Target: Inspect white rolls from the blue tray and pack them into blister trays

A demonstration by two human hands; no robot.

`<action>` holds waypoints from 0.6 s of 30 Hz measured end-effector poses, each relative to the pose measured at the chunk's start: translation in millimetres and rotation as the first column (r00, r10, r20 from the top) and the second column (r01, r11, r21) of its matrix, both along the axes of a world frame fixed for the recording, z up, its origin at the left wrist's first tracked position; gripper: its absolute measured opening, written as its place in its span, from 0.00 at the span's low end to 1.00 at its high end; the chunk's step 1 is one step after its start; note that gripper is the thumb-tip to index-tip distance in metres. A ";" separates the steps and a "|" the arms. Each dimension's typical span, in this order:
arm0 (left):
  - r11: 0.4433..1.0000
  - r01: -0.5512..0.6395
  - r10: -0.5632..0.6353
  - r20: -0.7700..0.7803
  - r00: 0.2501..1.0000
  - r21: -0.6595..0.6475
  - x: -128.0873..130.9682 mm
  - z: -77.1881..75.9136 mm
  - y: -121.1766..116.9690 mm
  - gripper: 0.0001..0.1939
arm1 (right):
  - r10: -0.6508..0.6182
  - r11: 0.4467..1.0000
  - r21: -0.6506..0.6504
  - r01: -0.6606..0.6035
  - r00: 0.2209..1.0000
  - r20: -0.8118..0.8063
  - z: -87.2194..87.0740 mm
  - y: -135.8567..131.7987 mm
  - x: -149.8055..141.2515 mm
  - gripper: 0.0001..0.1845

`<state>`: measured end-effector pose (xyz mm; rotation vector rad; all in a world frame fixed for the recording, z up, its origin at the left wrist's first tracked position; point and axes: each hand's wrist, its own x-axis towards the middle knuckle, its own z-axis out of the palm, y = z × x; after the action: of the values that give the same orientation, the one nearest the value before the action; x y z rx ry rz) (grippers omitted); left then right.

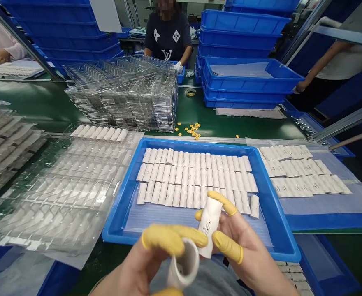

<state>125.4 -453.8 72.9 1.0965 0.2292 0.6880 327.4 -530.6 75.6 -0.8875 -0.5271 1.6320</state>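
Observation:
My left hand [138, 263], with yellow finger cots on its fingers, is closed around a white hollow tube [190, 271] whose open end faces up toward me. A second white tube [210, 224], with small dark marks printed on its side, is gripped between the thumb and fingers of my right hand [249, 250]. My left fingertip reaches the edge of that marked tube; whether it presses on it I cannot tell. Both hands are over the front edge of a blue tray [116, 222], in which similar white tubes [184, 174] lie in three rows.
To the left are clear plastic trays [73, 193] holding white tubes. A stack of clear trays [128, 98] stands behind. More tubes [304, 172] lie at the right. Small yellow pieces [193, 130], a tape roll [191, 93] and stacked blue bins [245, 82] are farther back. A co-worker [168, 37] stands opposite.

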 end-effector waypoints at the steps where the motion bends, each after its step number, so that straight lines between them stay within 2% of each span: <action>1: 0.993 0.040 -0.036 -0.033 0.999 0.112 -3.0 1.9 1.4 0.21 | -0.019 1.000 -0.001 0.019 1.000 -0.001 0.4 0.4 -0.5 0.30; 3: 0.964 0.158 -0.147 -0.067 0.987 0.214 -7.2 2.8 4.7 0.19 | -0.037 0.999 0.008 0.037 0.999 -0.005 0.9 1.2 -0.8 0.30; 5: 0.974 0.202 -0.200 -0.028 0.979 0.101 -8.8 0.2 7.6 0.20 | -0.042 0.999 0.014 0.042 0.999 0.016 0.8 1.3 -0.3 0.29; 6: 0.983 0.183 -0.183 0.011 0.983 -0.015 -8.5 -2.0 8.6 0.22 | -0.043 0.999 0.015 0.042 0.999 0.031 0.7 1.2 0.0 0.30; 8: 0.962 0.138 -0.112 0.117 0.987 -0.238 -5.1 -7.7 10.1 0.24 | -0.038 0.999 0.021 0.037 0.997 0.062 0.8 0.7 0.5 0.29; 10: 0.920 0.151 -0.069 0.231 0.971 -0.361 1.3 -13.2 11.0 0.25 | -0.033 0.999 0.042 0.029 0.995 0.097 1.8 0.2 0.1 0.29; 12: 0.890 0.184 -0.059 0.293 0.954 -0.418 8.9 -16.4 11.2 0.25 | -0.023 0.998 0.068 0.015 0.994 0.110 3.9 -0.3 -1.0 0.27; 15: 0.862 0.179 -0.062 0.252 0.966 -0.474 17.1 -14.9 9.5 0.25 | 0.054 0.994 0.090 -0.057 0.998 0.038 7.5 -1.1 -2.7 0.28; 18: 0.883 0.090 -0.023 0.149 0.989 -0.460 19.2 -8.9 6.4 0.24 | 0.068 0.994 0.090 -0.067 0.998 -0.011 8.1 -1.6 -2.8 0.31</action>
<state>144.6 -447.4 64.0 0.5870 0.2267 0.6120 324.6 -532.3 83.7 -0.7987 -0.6218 1.6615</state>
